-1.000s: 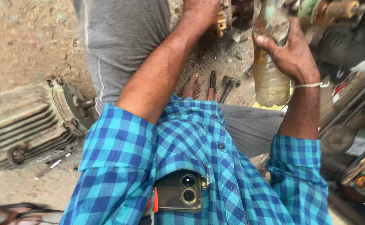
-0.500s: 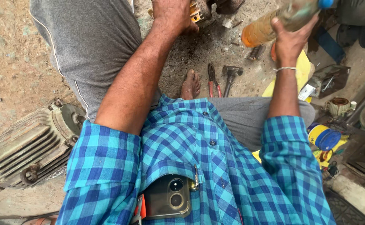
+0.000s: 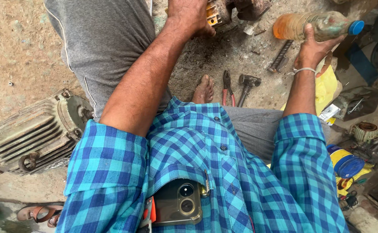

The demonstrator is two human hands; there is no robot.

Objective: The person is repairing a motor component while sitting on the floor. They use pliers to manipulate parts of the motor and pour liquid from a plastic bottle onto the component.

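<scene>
Bottle [image 3: 316,25] lies sideways, gripped from below by right hand [image 3: 313,51]

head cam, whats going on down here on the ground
A person sits on dirt ground. The right hand holds a plastic bottle of orange liquid, lying sideways, blue cap on. The left hand rests on a rusty metal part. Pliers and a hammer lie by the bare foot.

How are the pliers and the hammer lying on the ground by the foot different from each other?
The pliers have red-covered handles and a slim pointed head; the hammer has a dark handle and a blocky metal head. The pliers lie nearly straight up the picture, the hammer slants. Both rest untouched on the dirt beside the bare foot, away from either hand.
</scene>
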